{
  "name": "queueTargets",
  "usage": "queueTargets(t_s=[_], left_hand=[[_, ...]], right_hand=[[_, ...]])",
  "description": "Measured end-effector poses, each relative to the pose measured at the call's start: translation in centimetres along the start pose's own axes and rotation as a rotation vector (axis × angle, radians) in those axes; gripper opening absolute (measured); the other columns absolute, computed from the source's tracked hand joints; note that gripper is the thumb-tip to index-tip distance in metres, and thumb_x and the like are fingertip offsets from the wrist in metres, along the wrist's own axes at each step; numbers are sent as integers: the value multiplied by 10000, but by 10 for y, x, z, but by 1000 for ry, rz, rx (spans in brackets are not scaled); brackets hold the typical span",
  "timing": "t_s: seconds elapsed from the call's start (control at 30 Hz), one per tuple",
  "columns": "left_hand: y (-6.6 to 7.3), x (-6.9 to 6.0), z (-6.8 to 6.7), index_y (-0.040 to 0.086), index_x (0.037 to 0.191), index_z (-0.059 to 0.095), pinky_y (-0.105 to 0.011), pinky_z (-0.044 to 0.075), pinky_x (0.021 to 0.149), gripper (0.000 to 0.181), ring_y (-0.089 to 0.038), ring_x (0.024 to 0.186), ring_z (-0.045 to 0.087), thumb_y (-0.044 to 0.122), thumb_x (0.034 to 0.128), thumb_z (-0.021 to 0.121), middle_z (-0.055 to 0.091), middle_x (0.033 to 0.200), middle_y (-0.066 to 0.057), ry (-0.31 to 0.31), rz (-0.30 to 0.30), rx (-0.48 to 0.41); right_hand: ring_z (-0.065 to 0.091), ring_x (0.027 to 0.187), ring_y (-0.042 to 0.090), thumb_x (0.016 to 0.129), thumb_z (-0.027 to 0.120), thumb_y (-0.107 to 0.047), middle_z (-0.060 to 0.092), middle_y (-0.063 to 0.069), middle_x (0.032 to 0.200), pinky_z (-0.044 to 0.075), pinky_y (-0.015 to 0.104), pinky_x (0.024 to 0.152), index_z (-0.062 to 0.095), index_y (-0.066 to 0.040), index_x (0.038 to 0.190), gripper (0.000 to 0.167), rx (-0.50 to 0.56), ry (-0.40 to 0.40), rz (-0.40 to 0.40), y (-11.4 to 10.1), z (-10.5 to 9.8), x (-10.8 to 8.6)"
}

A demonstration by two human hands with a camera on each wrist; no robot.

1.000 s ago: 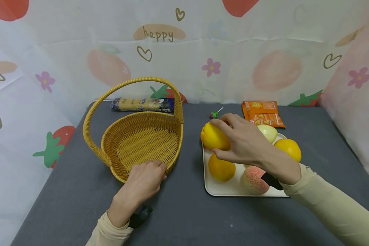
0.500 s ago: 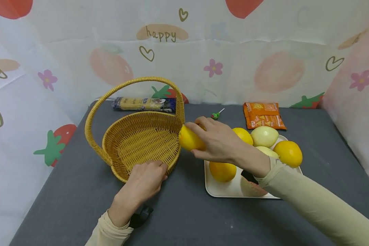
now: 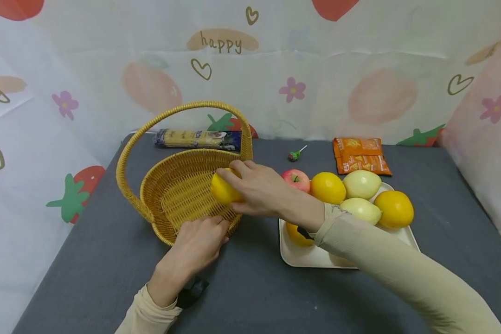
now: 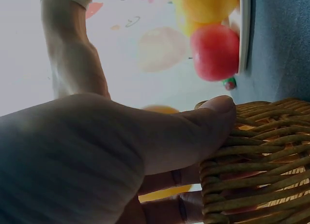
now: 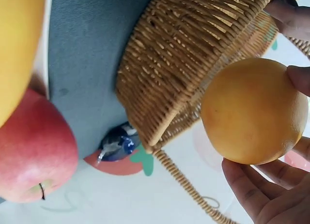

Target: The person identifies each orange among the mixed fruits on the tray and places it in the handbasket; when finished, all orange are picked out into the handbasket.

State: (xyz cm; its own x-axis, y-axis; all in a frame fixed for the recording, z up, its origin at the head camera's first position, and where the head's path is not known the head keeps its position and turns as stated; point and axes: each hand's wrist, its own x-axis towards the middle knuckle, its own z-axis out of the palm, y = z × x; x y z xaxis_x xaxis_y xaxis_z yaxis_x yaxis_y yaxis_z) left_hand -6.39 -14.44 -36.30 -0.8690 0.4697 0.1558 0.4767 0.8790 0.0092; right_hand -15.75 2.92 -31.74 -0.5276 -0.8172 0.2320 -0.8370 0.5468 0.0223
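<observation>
Right hand: my right hand (image 3: 260, 191) has a firm hold of a yellow fruit (image 3: 223, 189), fingers and thumb curved about its sides and spread roughly to its width. The right wrist view shows much of its face uncovered. Position: above the right-hand part of the basket (image 3: 179, 197), in front of the handle (image 3: 192, 106). Whether it clears the rim or brushes it, I cannot tell.

Left hand: my left hand (image 3: 199, 241) pinches the near edge of the basket, thumb on one side of the weave and fingers on the other. I judge this brace sound; it should hold the basket against any knock.

No fruit shows on the visible floor of the basket. More lies on the tray (image 3: 313, 260) to the right, a red apple (image 3: 296, 179) at its far left corner.

Recommendations, in my judgement: carry the fruit inward past the rim, keep my knuckles off the handle's right foot, lower it close to the floor before loosening my fingers, and let it settle. A round fruit dropped from height would likely roll.
</observation>
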Motion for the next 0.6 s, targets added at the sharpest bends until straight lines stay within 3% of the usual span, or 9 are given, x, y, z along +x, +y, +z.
queueTargets(t_s=[0.23, 0.6], left_hand=[[1, 1, 0, 133, 736, 594, -331, 407, 437, 209, -171, 534, 515, 187, 811, 781, 557, 683, 3, -3, -1, 1], [2, 1, 0, 121, 758, 604, -332, 434, 460, 201, -170, 559, 539, 188, 805, 787, 564, 687, -2, 15, 2, 8]], right_hand=[[600, 1009, 242, 856, 682, -379, 577, 95, 1221, 552, 345, 796, 485, -153, 1386, 609, 12, -32, 2, -7, 10, 17], [605, 1064, 240, 922, 628, -370, 551, 89, 1261, 553, 346, 833, 426, -182, 1447, 593, 66, -219, 36, -16, 34, 38]])
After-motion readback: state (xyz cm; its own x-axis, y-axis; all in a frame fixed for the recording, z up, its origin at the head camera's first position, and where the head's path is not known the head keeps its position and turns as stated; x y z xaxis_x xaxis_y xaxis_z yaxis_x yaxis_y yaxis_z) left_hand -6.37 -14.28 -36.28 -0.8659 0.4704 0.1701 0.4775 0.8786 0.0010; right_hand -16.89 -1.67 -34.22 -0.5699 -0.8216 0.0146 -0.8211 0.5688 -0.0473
